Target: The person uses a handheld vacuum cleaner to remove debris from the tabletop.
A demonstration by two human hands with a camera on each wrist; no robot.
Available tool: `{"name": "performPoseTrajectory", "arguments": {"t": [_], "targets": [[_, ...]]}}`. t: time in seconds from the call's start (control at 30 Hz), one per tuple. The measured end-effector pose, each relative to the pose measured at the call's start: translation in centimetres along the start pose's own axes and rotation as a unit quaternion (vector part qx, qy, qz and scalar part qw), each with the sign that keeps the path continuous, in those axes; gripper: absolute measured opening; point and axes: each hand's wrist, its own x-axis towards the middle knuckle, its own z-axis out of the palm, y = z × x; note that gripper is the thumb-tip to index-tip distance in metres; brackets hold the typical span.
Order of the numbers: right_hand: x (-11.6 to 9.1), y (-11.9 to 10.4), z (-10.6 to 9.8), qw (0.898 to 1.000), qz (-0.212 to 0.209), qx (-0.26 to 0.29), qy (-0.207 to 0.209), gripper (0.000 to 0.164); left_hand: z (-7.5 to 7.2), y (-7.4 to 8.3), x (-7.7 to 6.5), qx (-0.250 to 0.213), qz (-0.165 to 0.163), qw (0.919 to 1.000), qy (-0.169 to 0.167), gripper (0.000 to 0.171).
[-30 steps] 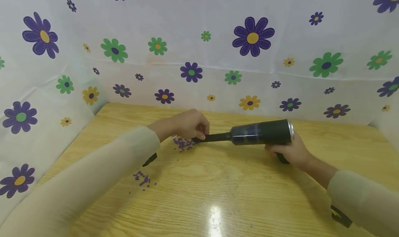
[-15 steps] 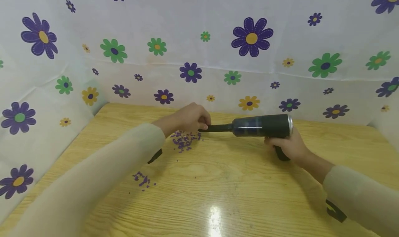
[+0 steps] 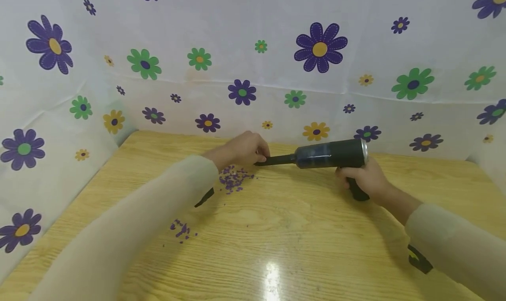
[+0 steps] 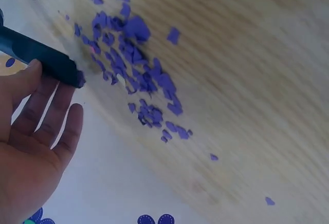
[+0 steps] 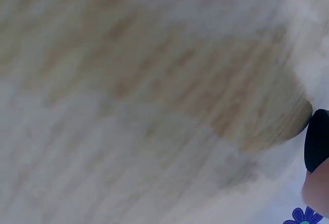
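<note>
A black handheld vacuum cleaner [image 3: 336, 155] with a clear dust cup and a narrow nozzle [image 3: 278, 160] is held above the table, pointing left. My right hand [image 3: 367, 180] grips its handle. At the other end, my left hand [image 3: 247, 148] pinches the nozzle tip between thumb and fingers. In the left wrist view a purple scrap [image 4: 80, 77] shows at the mouth of the nozzle [image 4: 41, 54]. A pile of purple scraps [image 3: 233, 179] lies on the table just below the left hand. The right wrist view catches only a bit of the black handle [image 5: 317, 139] and the hand.
A smaller scatter of purple scraps [image 3: 182, 230] lies nearer on the wooden table [image 3: 276, 222], beside the left sleeve [image 3: 158, 204]. White cloth [image 3: 269, 68] printed with flowers closes off the back and sides.
Both hands and the vacuum cleaner have moved up and away from the scraps. The nozzle tip, formerly at the pile's right edge, is now behind and above it.
</note>
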Motion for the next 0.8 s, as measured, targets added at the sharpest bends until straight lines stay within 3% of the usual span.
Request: {"name": "performPoseTrajectory", "arguments": {"t": [0.13,0.33,0.57,0.8], "targets": [[-0.1,0.0,-0.4,1.000,0.000,-0.008,-0.022,0.016,0.1,0.3,-0.1,-0.011,-0.001,0.9995,-0.031,0.017],[-0.6,0.3,-1.4,0.994,-0.084,0.010,-0.071,0.018,0.0,0.5,-0.6,-0.058,0.041,0.9943,-0.079,0.011],[-1.4,0.5,-1.3,0.984,-0.142,0.022,-0.108,0.024,0.2,0.7,-1.9,-0.118,0.076,0.9783,-0.153,0.008],[-3.3,0.6,-0.7,0.974,-0.165,0.030,-0.151,0.031,0.9,2.6,-4.7,-0.133,0.096,0.9649,-0.205,0.006]]}}
